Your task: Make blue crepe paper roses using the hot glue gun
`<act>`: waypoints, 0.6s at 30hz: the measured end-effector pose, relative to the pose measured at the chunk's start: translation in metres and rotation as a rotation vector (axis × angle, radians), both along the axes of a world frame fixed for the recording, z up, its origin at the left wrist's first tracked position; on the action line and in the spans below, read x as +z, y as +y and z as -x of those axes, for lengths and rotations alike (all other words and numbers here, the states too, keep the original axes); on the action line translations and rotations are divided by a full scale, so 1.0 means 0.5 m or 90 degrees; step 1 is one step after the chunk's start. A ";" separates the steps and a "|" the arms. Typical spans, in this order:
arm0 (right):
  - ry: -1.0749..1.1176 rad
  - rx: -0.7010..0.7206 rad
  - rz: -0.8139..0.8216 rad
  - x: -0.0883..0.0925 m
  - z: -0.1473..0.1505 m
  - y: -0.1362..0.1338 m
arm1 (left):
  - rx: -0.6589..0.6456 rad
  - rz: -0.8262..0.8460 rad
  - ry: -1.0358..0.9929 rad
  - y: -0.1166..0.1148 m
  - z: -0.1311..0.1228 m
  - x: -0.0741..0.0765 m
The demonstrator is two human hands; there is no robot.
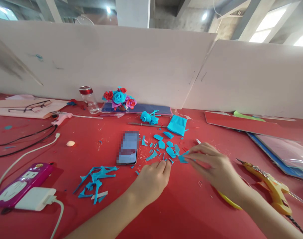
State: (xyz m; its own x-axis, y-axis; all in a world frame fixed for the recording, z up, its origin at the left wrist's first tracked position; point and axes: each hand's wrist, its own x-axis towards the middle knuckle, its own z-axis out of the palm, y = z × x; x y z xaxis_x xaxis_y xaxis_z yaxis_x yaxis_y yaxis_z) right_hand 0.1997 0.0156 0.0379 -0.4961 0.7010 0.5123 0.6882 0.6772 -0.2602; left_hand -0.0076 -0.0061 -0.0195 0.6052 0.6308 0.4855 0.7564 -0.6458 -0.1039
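Note:
My left hand [155,179] rests low over the red table, fingers curled and pressed together beside small blue scraps. What its fingertips pinch, if anything, is hidden. To its right, my right hand [214,167] has thumb and fingers closed on a blue paper piece [183,158]. Under the right hand and wrist lie what look like scissors; a yellow handle [229,200] and the metal tips [198,141] show. Beyond the hands are several cut blue petals [170,152], a folded blue stack [177,125] and blue paper roses [149,118].
A phone [127,147] and blue offcuts [96,181] lie left of my hands. A yellow glue gun [270,187] is at right, a pink one [61,118] at left. A power strip [24,186], bottle [90,99] and flower bouquet [119,97] stand farther off.

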 end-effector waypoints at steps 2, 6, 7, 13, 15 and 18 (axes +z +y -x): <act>0.096 -0.078 -0.055 0.018 -0.018 -0.014 | -0.001 0.024 -0.119 0.003 -0.001 -0.001; 0.286 -0.314 -0.088 0.033 -0.049 -0.050 | -0.032 0.154 -0.422 0.006 -0.007 0.009; 0.313 -0.335 -0.067 0.029 -0.053 -0.057 | -0.047 0.203 -0.493 0.007 -0.010 0.013; 0.229 -0.190 0.048 -0.031 -0.025 -0.068 | -0.093 0.441 -0.774 0.008 -0.018 0.034; 0.187 -0.120 0.103 -0.042 0.000 -0.066 | -0.111 0.482 -0.801 0.008 -0.019 0.036; 0.182 -0.043 0.148 -0.041 0.037 -0.066 | -0.122 0.499 -0.771 0.007 -0.020 0.037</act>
State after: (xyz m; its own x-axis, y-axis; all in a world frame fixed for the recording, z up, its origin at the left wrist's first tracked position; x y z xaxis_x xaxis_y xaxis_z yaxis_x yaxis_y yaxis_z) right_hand 0.1812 -0.0173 0.0172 -0.3049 0.8407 0.4475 0.6064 0.5337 -0.5895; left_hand 0.0023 -0.0025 -0.0010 0.1869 0.9268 0.3257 0.0207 -0.3352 0.9419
